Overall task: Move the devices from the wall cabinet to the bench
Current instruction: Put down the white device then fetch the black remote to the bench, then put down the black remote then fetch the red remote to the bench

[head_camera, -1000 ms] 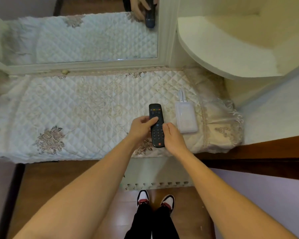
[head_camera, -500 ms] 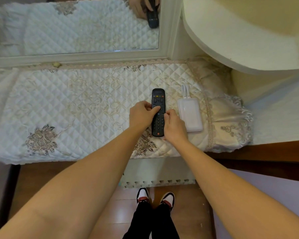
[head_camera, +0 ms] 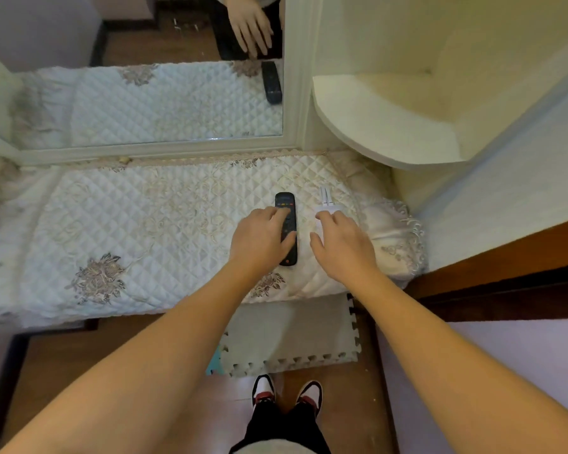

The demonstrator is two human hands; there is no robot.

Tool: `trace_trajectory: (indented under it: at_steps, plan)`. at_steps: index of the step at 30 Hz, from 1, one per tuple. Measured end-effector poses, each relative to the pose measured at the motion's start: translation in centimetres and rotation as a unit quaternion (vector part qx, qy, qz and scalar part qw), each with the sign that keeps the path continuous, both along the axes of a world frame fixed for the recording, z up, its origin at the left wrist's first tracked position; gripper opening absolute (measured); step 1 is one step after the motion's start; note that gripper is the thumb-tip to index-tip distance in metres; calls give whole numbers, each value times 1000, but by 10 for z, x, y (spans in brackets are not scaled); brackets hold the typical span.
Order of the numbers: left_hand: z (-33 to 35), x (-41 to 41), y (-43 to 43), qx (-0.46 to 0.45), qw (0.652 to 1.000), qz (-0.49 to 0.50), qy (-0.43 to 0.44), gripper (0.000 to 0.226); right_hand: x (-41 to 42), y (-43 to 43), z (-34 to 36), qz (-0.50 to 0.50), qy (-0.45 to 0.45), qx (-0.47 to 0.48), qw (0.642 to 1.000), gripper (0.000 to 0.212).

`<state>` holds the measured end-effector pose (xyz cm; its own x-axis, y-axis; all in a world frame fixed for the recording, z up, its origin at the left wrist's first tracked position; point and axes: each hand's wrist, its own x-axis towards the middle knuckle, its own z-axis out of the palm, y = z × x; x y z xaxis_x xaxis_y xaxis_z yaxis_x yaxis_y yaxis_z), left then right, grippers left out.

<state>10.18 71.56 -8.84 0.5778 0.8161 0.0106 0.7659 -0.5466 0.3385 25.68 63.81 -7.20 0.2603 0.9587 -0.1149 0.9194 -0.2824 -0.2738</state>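
On quilted bench (head_camera: 112,224), remote (head_camera: 287,204) beside power bank (head_camera: 329,210), mirror (head_camera: 145,103) behind

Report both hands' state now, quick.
Left hand: open, over the black remote, not gripping it.
Right hand: open, over the white power bank.

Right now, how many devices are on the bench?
2. The black remote lies under the left hand; a white power bank sits beside it, mostly covered by the right hand. The remote in the mirror is a reflection.
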Motion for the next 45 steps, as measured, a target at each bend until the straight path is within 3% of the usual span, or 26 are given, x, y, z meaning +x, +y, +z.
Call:
trace_trajectory:
  at_steps: [10, 18, 26, 36, 45]
  plan:
    - [49, -22, -70, 116, 992, -51, 9, 67, -10, -78, 43, -13, -92, 89, 992, 51]
    - [50, -40, -112, 97, 994, -44, 9, 66, -39, -122, 44, -56, -66, 102, 991, 51]
    - [43, -68, -123, 86, 996, -8, -16, 64, -68, -119, 40, -31, -59, 106, 992, 54]
    - [53, -131, -131, 102, 983, 148, 30, 65, -114, -79, 32, 124, -14, 144, 982, 48]
    - [50, -183, -207, 88, 927, 354, 87, 63, -178, -84, 27, 356, 23, 129, 925, 47]
